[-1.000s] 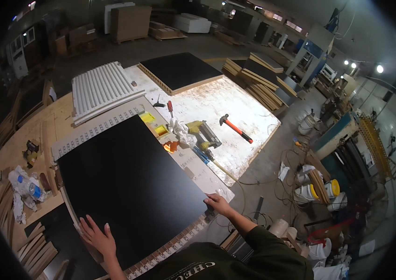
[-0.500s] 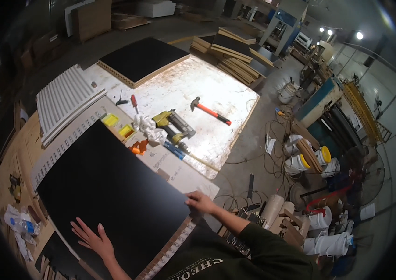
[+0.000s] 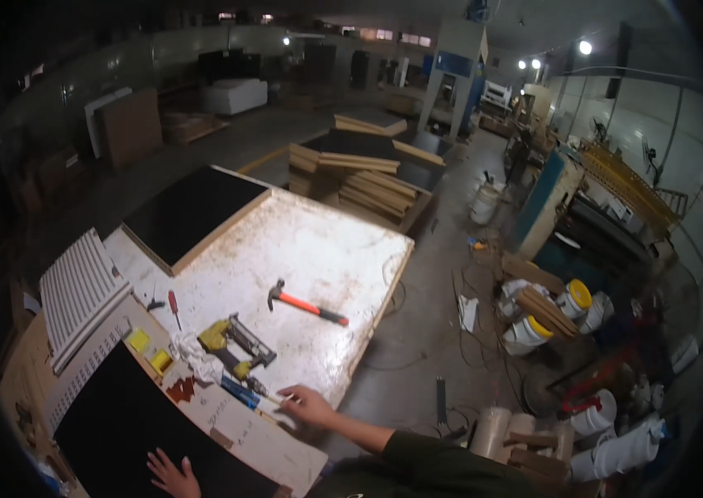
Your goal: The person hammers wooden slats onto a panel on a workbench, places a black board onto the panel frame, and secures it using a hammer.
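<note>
My left hand (image 3: 173, 475) lies flat with fingers spread on a large black panel (image 3: 131, 415) at the lower left. My right hand (image 3: 308, 407) is past the panel's far right edge, fingers reaching left, with nothing visible in them. Just beyond its fingertips lies a yellow-green nail gun (image 3: 235, 347), its air fitting and hose pointing toward the hand. Blue-handled tools (image 3: 240, 392) rest beside the fitting. Farther off on the white tabletop (image 3: 318, 249) is a claw hammer (image 3: 306, 307) with an orange and black handle.
Yellow trays (image 3: 137, 339), crumpled white paper (image 3: 199, 358) and a red screwdriver (image 3: 174, 309) lie near the panel. Ribbed white boards (image 3: 82, 290) are stacked at left. Another black panel (image 3: 194, 212) sits at the table's far side. Buckets (image 3: 525, 332) and cables stand on the right floor.
My right hand has left the black panel's edge and moved toward the nail gun's hose. My left hand stays on the panel. The view has tilted up and shifted right.
</note>
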### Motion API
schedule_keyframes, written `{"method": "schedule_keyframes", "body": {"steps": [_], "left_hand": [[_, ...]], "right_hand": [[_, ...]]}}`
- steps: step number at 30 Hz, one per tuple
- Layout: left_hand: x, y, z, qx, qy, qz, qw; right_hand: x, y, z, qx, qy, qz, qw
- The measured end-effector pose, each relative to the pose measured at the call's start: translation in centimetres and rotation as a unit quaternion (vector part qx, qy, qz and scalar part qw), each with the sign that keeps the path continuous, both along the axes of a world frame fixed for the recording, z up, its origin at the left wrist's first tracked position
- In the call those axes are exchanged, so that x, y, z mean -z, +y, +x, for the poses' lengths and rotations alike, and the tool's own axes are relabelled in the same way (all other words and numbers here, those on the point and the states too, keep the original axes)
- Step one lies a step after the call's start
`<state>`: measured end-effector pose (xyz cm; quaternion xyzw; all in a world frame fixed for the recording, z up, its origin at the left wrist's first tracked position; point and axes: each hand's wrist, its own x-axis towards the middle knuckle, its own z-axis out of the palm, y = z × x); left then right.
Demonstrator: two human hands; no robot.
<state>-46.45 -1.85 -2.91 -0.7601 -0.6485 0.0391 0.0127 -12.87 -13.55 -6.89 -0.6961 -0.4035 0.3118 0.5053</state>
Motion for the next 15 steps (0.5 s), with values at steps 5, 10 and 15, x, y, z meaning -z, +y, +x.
{"method": "schedule_keyframes", "body": {"steps": [5, 10, 15], "left_hand": [[-4.8, -6.1, 5.3, -0.046, 0.027, 0.105, 0.993], [-2.0, -9.2, 5.4, -0.054, 0.030, 0.047, 0.997], [0.5, -6.5, 5.4, -0.098, -0.053, -0.018, 0.994]], "right_hand": [[2.3, 3.7, 17.0, 0.189, -0.401, -0.089, 0.892], [-0.8, 4.6, 15.9, 0.159, -0.371, -0.197, 0.894], [-0.2, 5.3, 14.1, 0.158, -0.255, -0.190, 0.935]]}}
